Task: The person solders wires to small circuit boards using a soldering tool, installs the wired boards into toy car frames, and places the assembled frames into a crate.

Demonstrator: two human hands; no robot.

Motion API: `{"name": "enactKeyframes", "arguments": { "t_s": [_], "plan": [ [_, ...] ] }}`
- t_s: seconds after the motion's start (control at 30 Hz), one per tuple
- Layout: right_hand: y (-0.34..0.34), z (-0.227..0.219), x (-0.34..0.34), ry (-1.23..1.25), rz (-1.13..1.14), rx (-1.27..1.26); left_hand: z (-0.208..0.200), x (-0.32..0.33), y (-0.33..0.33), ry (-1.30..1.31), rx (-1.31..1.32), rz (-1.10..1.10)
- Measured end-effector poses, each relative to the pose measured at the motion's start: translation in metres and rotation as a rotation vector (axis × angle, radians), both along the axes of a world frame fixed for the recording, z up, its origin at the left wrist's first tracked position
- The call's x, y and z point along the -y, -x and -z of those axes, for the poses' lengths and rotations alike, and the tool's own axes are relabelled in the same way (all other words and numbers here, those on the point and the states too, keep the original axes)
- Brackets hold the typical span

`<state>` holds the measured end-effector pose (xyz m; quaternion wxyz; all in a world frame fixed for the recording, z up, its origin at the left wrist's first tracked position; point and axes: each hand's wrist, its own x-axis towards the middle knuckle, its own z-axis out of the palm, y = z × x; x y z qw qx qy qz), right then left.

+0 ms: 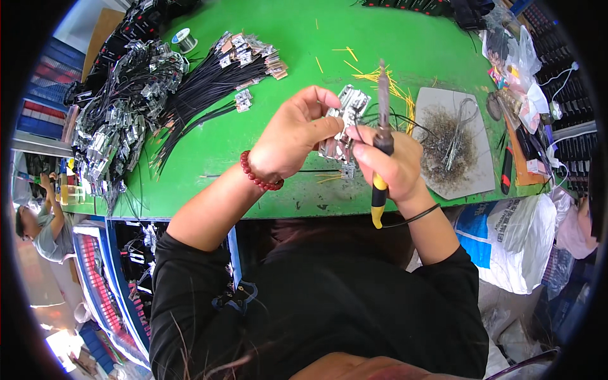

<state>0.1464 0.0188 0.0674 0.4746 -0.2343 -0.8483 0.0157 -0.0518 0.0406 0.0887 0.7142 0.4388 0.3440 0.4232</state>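
Here, the fingers of the left hand (pixel 285 136) are closed in a pinch on a silvery metal piece (pixel 353 101), held up above the worktop (pixel 285 199) in front of the person's chest. The piece's long axis leans, its upper end pointing away from the person and a little to the right, its lower end back toward the left. The fingers of the right hand (pixel 400 168) are bent around a soldering iron (pixel 382 142), close against the piece; whether they also grip it is hard to tell. The iron lies nearly straight fore and aft, its tip toward the far side, its yellow and black handle end toward the person. Thin dark wires (pixel 405 120) trail rightward behind the iron. Beyond are scattered yellow sticks (pixel 389 79), a grey board (pixel 437 98) strewn with dark debris on the right, and a bundle of black leads (pixel 215 82) on the left. Near the far left, a spool (pixel 185 41) shows marks too small to read. Below the right edge, a white and blue bag (pixel 519 247) bears large dark printed characters, running aslant.
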Motion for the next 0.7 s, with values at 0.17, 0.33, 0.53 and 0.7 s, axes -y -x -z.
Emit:
{"name": "enactKeyframes", "arguments": {
  "t_s": [0.17, 0.33, 0.53, 0.7],
  "plan": [
    [-0.013, 0.017, 0.0, -0.049, 0.003, -0.007, 0.004, -0.002, -0.002, -0.054, -0.032, -0.069],
    [-0.027, 0.01, -0.001, 0.108, 0.197, 0.097, 0.004, -0.04, 0.056, -0.501, -0.21, -0.429],
    [-0.035, 0.032, 0.021, 0.376, 0.116, 0.154, 0.051, 0.001, 0.132, -0.414, -0.766, -0.656],
    [-0.014, 0.046, 0.033, 0.488, 0.158, 0.089, 0.076, 0.048, 0.155, -0.147, -1.129, -0.481]
  ]
}}
